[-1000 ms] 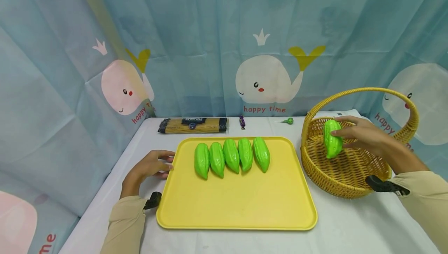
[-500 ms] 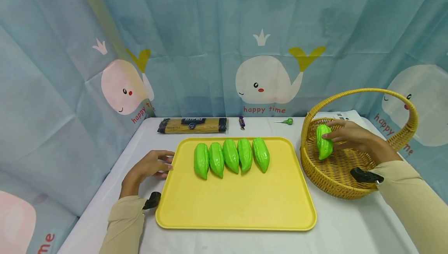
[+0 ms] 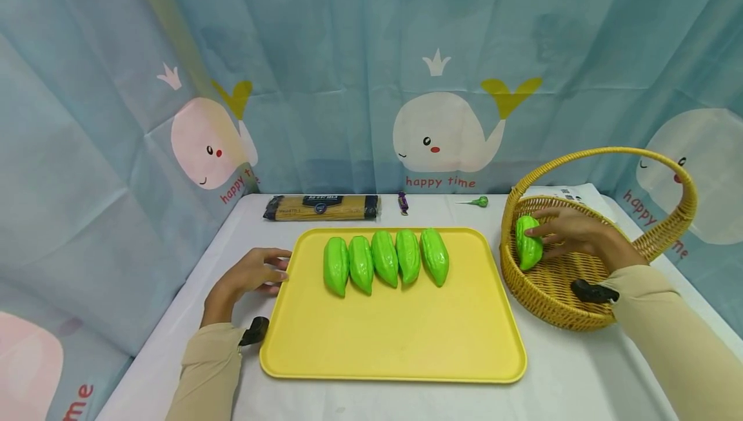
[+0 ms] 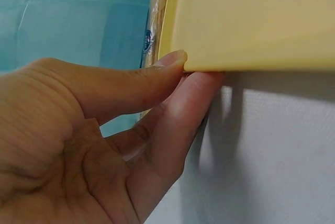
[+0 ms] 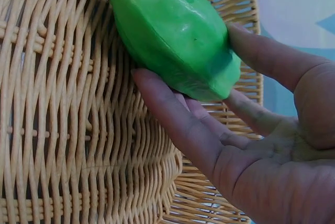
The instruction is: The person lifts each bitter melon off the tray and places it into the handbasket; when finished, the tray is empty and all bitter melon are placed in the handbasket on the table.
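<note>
The green fruit (image 3: 528, 245) was found inside the wicker basket (image 3: 536, 305), grasped by the right hand (image 3: 571, 231); the yellow tray (image 3: 395, 343) was pinched at its edge by the left hand (image 3: 255, 271). Slippage, through glossy skin, was judged possible, as was jostling of the five fruits (image 3: 385, 260) by a tug. A white table (image 3: 395, 401) and whale-printed curtain (image 3: 325, 105) were noted.

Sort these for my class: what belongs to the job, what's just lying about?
Likely the job's:
green fruit in the right hand
wicker basket
yellow tray, edge pinched by the left hand
five matching fruits on it

Probably lying about:
noodle packet
small purple item
small green item
white sheet
</note>
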`<state>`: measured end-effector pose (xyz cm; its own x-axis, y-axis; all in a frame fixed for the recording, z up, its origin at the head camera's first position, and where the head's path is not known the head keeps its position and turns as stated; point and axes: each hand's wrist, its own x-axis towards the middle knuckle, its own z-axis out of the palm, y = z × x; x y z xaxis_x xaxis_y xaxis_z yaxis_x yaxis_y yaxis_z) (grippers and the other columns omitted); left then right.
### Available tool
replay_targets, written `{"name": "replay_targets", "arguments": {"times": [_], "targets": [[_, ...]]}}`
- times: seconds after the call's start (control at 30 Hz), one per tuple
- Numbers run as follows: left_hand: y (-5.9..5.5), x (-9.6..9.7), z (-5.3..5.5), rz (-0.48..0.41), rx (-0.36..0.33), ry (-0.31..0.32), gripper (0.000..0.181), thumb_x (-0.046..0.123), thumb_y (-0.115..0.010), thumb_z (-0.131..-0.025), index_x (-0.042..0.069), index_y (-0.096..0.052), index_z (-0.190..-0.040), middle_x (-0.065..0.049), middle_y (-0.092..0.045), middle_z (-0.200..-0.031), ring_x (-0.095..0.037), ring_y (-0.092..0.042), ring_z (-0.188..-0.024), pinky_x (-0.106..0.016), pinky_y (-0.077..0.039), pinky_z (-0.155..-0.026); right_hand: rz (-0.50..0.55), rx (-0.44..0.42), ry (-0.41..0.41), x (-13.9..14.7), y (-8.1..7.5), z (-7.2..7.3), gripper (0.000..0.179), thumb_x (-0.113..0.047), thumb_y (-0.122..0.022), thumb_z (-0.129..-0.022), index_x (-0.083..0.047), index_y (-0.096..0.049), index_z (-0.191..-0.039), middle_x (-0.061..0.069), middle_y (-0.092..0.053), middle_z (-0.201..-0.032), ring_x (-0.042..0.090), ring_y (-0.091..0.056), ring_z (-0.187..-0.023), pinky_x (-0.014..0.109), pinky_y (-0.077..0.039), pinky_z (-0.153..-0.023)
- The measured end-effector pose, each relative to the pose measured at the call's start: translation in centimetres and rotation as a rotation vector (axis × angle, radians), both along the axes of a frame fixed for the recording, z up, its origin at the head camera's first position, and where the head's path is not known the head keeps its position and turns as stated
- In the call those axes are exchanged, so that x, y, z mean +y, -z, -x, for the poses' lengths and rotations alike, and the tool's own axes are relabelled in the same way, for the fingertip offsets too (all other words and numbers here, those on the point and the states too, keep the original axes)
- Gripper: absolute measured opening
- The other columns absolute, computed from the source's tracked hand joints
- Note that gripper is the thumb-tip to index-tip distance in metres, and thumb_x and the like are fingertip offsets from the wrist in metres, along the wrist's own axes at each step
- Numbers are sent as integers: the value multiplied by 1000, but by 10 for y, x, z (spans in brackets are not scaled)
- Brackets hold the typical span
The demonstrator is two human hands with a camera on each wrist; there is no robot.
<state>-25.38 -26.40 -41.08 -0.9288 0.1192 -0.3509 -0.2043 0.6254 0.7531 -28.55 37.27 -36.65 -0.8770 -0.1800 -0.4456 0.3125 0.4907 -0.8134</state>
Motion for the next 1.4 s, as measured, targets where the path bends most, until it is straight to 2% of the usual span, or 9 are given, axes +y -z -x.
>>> {"name": "replay_targets", "arguments": {"times": [0.1, 0.3, 0.5, 0.7, 0.97, 1.03, 1.13, 1.23, 1.4], "targets": [[-1, 0, 0, 7, 7, 9, 62, 8, -74, -98, -1, -51, -154, -23, -59, -137, -17, -65, -84, -30, -61, -73, -11, -3, -11, -1, 0, 0, 89, -24, -65, -106, 7, -7, -166, 41, -18, -164, 65, -25, -148, 53, -60, -98], [-1, 1, 1, 20, 6, 3, 61, 8, -74, -98, 0, -52, -154, -22, -60, -136, -18, -64, -87, -29, -60, -73, -43, 5, -16, -6, -1, 0, 87, -25, -63, -107, 9, -9, -165, 40, -26, -161, 61, -37, -145, 52, -60, -96], [1, 1, 1, 20, 8, -3, 61, 7, -74, -97, 0, -52, -154, -22, -60, -136, -17, -64, -84, -29, -60, -73, -37, 17, -2, -4, 2, 1, 86, -26, -62, -108, 10, -7, -165, 39, -31, -158, 60, -41, -143, 51, -61, -96], [0, 1, 1, 28, 9, -3, 63, 9, -75, -97, 0, -51, -154, -22, -60, -137, -18, -63, -87, -29, -60, -73, -20, 39, -12, 6, 0, 0, 84, -26, -62, -108, 10, -12, -165, 27, -48, -147, 39, -60, -127, 52, -59, -99], [0, 0, -1, 21, 11, 5, 62, 8, -74, -98, -1, -51, -154, -23, -59, -137, -18, -64, -87, -29, -59, -73, -50, 120, -9, 22, -10, -7, 80, -33, -60, -109, 6, -19, -165, 28, -41, -157, 38, -55, -133, 53, -56, -103], [0, 0, -1, 19, 10, -4, 61, 8, -74, -97, 0, -52, -153, -22, -60, -136, -18, -63, -87, -29, -59, -72, -29, 148, -4, 25, -12, -11, 80, -32, -61, -109, 5, -19, -165, 21, -47, -152, 28, -60, -127, 52, -56, -104], [1, 0, -1, 17, 13, 3, 61, 8, -74, -98, -1, -52, -154, -23, -60, -136, -17, -64, -85, -29, -59, -72, 0, 201, 9, 26, -16, -20, 77, -29, -62, -109, 5, -22, -165, 2, -59, -137, 9, -64, -115, 47, -58, -102], [1, -1, 0, 10, 12, 2, 60, 8, -73, -98, -1, -52, -153, -22, -60, -136, -17, -64, -83, -29, -59, -71, 12, 246, 34, 24, -22, -29, 74, -29, -64, -108, 3, -27, -163, -14, -62, -123, -2, -66, -105, 41, -61, -97], [1, -1, -1, -1, 18, 7, 60, 6, -73, -98, -2, -52, -153, -23, -60, -135, -17, -64, -82, -30, -60, -72, 17, 303, 73, 17, -32, -45, 65, -32, -66, -107, -7, -37, -159, -14, -56, -128, -3, -66, -106, 34, -62, -92]]}}
